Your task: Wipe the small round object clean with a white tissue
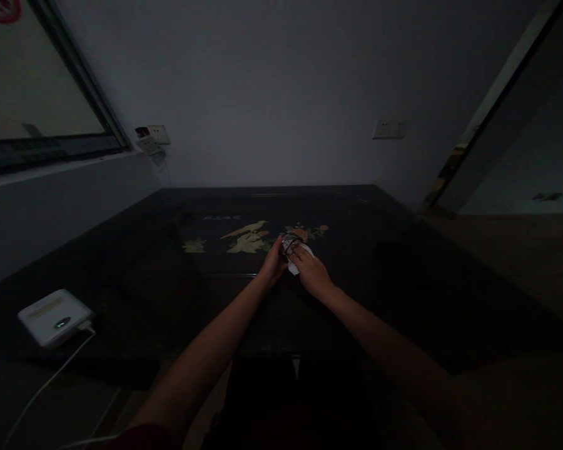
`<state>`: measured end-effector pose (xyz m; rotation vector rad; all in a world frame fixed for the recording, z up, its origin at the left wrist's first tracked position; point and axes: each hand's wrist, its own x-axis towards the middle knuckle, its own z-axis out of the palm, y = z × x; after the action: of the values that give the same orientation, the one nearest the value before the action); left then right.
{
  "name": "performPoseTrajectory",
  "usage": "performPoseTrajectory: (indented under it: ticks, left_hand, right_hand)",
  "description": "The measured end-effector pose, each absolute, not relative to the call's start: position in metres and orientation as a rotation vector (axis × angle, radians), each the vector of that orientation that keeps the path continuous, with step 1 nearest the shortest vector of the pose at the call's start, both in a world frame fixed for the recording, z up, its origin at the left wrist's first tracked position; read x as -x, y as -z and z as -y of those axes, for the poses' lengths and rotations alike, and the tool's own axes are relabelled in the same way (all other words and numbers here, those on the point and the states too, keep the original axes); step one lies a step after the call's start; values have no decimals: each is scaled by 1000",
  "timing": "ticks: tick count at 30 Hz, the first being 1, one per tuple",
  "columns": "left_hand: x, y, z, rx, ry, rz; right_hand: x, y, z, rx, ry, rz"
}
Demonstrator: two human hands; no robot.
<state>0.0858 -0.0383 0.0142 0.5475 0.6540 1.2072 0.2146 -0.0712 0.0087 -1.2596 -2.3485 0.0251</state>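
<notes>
Both my hands meet over the middle of a dark table (pixel 366 262). My left hand (pixel 273 265) is curled round a small object with a dark and light pattern (pixel 288 242), too dim to name. My right hand (pixel 310 272) presses a white cloth or tissue (pixel 294 267) against that object, fingers closed on it. Painted flowers and leaves (pixel 248 240) decorate the tabletop just beyond my hands.
A white power bank (pixel 54 315) with a white cable (pixel 51 378) lies at the near left. Wall sockets (pixel 151 139) sit at the back left corner, another socket plate (pixel 389 129) on the back wall. A window (pixel 28 94) is at left, a doorway (pixel 520 125) at right.
</notes>
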Motion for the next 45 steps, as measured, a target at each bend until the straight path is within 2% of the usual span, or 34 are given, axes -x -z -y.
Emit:
performPoseTrajectory:
  ticks: [14, 17, 22, 26, 30, 37, 45]
  left_hand:
    - [-86, -10, 34, -554, -1233, -666]
    - [-86, -11, 36, -566, -1253, -709]
    - [-86, -11, 39, -615, -1273, -729]
    - [-87, -11, 39, -617, -1283, -716]
    - [-87, -14, 41, -583, -1295, -699]
    - [-83, -12, 39, -550, -1263, -731]
    - [-85, -11, 36, -583, -1199, -680]
  right_hand:
    - [-213, -2, 69, 1095, -454, 2200]
    - [-212, 0, 65, 967, -627, 2089]
    - [-207, 2, 60, 887, -1126, 1726]
    - [-205, 1, 61, 865, -1245, 1579]
    - [-207, 0, 63, 873, -1161, 1721]
    - [-216, -5, 65, 981, -614, 2149]
    - [-221, -20, 74, 1253, -261, 2388]
